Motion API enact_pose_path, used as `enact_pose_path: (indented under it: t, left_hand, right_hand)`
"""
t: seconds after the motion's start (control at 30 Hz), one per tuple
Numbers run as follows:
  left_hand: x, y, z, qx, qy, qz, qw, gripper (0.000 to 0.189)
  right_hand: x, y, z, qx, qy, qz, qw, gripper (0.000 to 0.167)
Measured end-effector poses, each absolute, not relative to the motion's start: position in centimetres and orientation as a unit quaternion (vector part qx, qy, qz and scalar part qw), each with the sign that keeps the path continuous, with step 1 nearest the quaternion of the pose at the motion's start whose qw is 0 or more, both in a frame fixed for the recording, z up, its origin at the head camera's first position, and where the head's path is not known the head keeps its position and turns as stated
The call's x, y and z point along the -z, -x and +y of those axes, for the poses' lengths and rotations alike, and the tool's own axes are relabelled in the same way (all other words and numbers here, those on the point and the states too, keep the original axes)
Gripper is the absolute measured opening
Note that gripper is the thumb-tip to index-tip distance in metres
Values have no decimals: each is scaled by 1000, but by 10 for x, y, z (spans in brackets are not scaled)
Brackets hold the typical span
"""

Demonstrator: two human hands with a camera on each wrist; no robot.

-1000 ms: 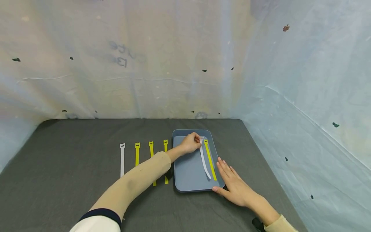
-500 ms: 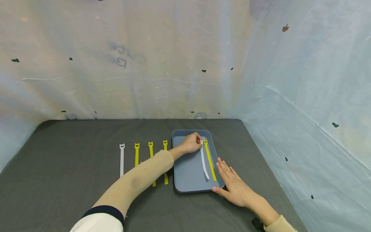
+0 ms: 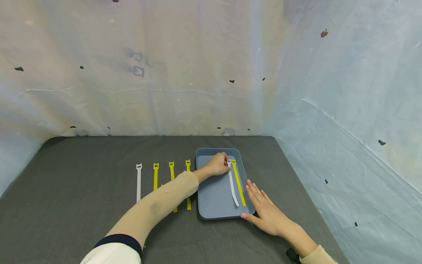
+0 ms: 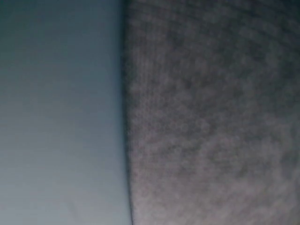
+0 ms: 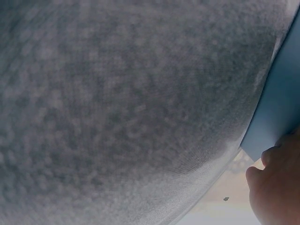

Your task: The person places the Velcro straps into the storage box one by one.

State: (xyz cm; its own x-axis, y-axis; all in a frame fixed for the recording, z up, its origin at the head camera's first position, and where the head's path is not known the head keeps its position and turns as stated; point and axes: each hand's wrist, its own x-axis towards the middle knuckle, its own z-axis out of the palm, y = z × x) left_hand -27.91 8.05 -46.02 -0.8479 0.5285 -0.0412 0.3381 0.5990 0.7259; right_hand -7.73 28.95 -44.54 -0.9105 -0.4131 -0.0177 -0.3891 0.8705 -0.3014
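White strap, slotted at its far end, lies within the outline of the grey-blue tray, running from the grip back toward the wearer. Left hand pinches it near the head, thumb and fingertips together. Right hand is spread flat, fingers along the tray's side, to the right and nearer the wearer than the grip. Yellow strap in the tray, just right of the grip.

Handling, by judgement: very light, thin, bendy; curves near its loose end, so probably won't hold a line by itself. Unlikely to break or slide much. Slotted head looks the best place to hold, being wider; a pinch lower down would likely let both ends swing.

Hard to make out: fingers cover part of the head. Cannot tell whether the loose end touches the tray floor. Left of the grip, sleeve crosses three yellow straps and another white tie on the bench, hiding parts of them. Left wrist view: blurred tray and cloth, no fingers. Right wrist view: hand cut off at the edge, no straps.
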Motion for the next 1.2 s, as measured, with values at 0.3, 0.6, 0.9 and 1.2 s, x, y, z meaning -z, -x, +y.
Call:
enact_pose_path:
  t: [0.3, 0.6, 0.9, 1.2]
  left_hand:
    - [462, 280, 80, -368, -242, 889, 121, 42]
    - [456, 283, 77, -395, -231, 880, 127, 40]
    - [436, 282, 75, -454, -246, 848, 122, 36]
    - [404, 274, 68, -523, -256, 805, 117, 36]
  right_hand:
    - [446, 80, 289, 147, 212, 965, 40, 97]
    - [445, 86, 291, 145, 217, 964, 42, 97]
    - [447, 84, 296, 154, 216, 963, 40, 95]
    - [450, 85, 300, 151, 205, 966, 46, 95]
